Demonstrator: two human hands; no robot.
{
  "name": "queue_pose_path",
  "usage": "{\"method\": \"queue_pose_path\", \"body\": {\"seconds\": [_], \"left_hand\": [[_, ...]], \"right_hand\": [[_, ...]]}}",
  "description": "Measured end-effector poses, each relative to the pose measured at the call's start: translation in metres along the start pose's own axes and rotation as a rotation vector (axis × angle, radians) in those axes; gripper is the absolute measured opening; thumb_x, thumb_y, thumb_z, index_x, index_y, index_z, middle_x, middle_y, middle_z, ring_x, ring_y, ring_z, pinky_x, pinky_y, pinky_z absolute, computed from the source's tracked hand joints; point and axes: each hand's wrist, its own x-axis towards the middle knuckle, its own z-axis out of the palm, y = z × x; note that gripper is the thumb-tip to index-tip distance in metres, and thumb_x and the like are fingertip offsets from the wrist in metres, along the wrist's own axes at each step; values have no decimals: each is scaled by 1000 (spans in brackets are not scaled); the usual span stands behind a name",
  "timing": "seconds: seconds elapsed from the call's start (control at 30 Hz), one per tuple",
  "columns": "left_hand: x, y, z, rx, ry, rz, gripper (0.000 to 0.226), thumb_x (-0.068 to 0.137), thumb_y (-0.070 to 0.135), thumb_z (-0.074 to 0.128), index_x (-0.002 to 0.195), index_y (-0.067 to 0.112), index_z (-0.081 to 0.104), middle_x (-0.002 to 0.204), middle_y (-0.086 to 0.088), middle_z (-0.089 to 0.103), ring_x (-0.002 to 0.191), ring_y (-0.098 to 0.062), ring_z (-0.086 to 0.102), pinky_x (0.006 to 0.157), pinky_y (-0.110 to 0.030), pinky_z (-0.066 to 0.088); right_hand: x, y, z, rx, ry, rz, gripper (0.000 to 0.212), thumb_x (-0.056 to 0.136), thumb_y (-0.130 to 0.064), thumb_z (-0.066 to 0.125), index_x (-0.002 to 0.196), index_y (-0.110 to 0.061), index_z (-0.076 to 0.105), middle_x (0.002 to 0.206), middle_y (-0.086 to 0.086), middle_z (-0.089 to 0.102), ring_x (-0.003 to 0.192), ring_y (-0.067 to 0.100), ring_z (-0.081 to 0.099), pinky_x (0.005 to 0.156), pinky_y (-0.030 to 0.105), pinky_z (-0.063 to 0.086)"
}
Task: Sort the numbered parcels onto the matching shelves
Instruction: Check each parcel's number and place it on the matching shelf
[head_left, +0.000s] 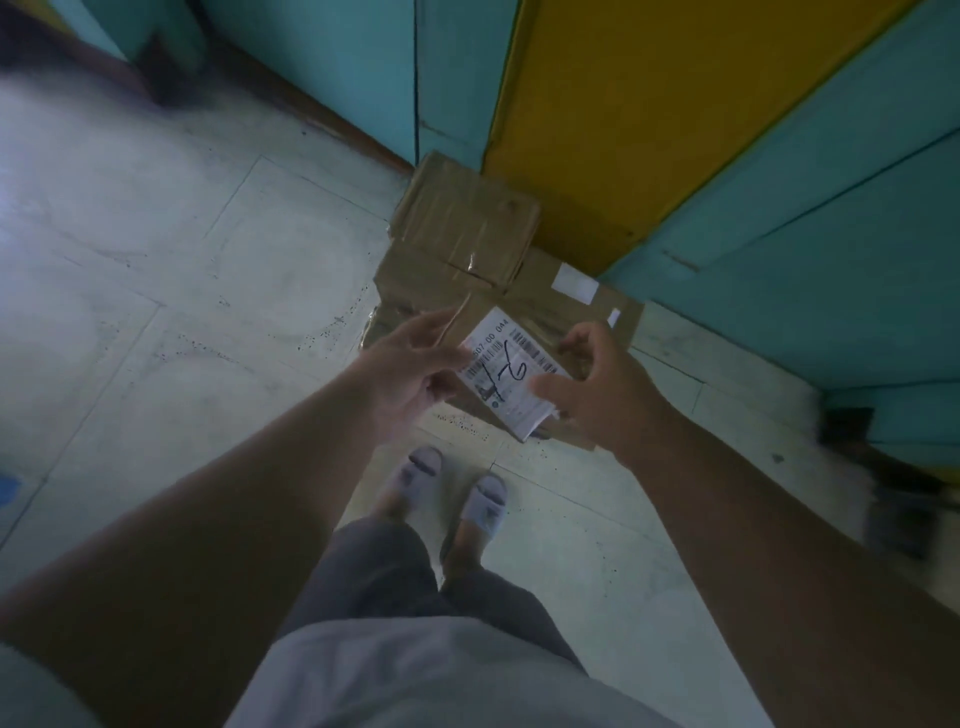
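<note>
Reaching down at frame centre for the labelled parcel (524, 358) on the floor (182, 260) beside the painted wall: left hand (410, 371) and right hand (597, 384) both open, flanking it, nothing gripped. Pick-up step, apparently. Next: close on both sides, lift, read the handwritten number.

Both bare forearms stretch forward and down. The bare left hand (410, 364) is open, fingers loosely spread, palm turned inward. The bare right hand (597, 384) mirrors it, fingers curled, thumb extended.

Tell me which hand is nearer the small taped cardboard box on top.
Left. The left hand is just below the small taped cardboard box; the right hand hangs lower right.
</note>
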Motion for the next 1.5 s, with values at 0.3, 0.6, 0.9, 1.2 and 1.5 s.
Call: {"method": "queue_pose_path", "body": {"seconds": [0.3, 0.6, 0.9, 1.2, 1.5], "left_hand": [[-2, 15, 121, 242, -376, 40, 38, 81, 5, 69, 115, 20, 75, 117, -14, 73, 108, -26, 71, 84, -32, 58], [-48, -44, 307, 846, -541, 303, 55, 75, 20, 86, 120, 43, 66, 104, 12, 75, 98, -11, 72, 95, -45, 56], [-121, -216, 504, 967, -802, 380, 44, 73, 29, 84, 103, 58, 68, 97, 16, 75, 94, -13, 72, 95, -52, 56], [-118, -341, 660, 1038, -940, 249, 45, 78, 36, 78, 121, 42, 63, 102, 10, 77, 92, -15, 75, 83, -41, 58], [-112, -480, 867, 1147, -1220, 27, 48, 72, 42, 78, 117, 37, 61, 103, 3, 77, 94, -18, 75, 80, -39, 55]], "right_hand": [[-112, 44, -55, 518, 442, 113, 44, 58, -41, 81, 95, -41, 58, 90, -4, 76, 70, 13, 74, 58, 25, 56], [-263, 147, -122, 718, 797, 113, 51, 65, -41, 75, 114, -27, 68, 103, -6, 76, 83, 22, 76, 75, 39, 62], [-451, 311, -194, 725, 1067, 206, 22, 89, -27, 72, 111, -30, 70, 96, -9, 73, 71, 20, 75, 73, 42, 64], [-535, 438, -281, 837, 1148, 275, 17, 88, -16, 72, 104, -21, 72, 82, -2, 76, 63, 20, 72, 69, 44, 64], [-632, 567, -380, 910, 1412, 449, 19, 90, -20, 72, 110, -21, 72, 88, -4, 71, 64, 21, 73, 68, 40, 63]]}}
